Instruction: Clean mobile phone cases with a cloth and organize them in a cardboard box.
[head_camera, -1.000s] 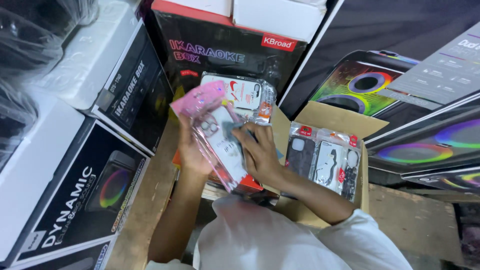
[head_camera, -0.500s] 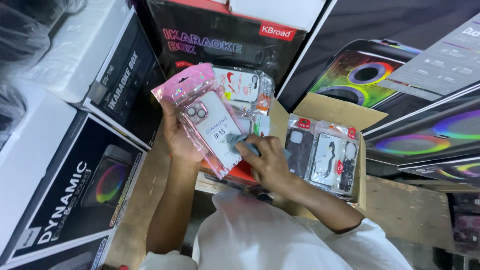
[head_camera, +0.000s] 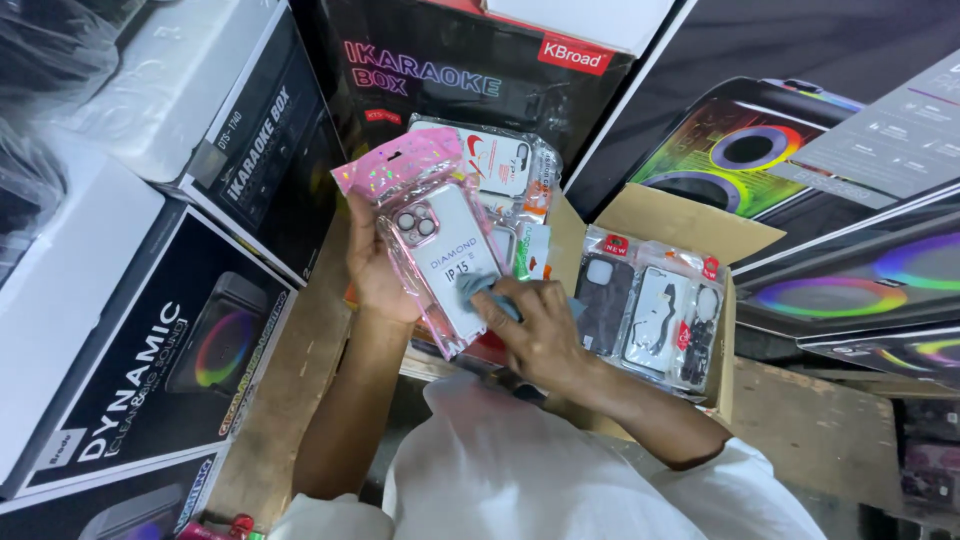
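1. The left hand (head_camera: 372, 268) is closed on the left edge of a packaged phone case (head_camera: 440, 240) in a clear sleeve with a pink header, holding it tilted, its header toward 11 o'clock.
2. The right hand (head_camera: 530, 325) presses a small blue-grey cloth (head_camera: 478, 287) with curled fingers against the package's lower right corner, at 5 o'clock from its middle.
3. Behind the package, at 1 o'clock, lie more bagged cases (head_camera: 505, 165).
4. At 3 o'clock of the right hand stands an open cardboard box (head_camera: 680, 225) holding dark and white cases (head_camera: 650, 315).
5. Large black speaker cartons (head_camera: 150, 370) stand at 9 o'clock.
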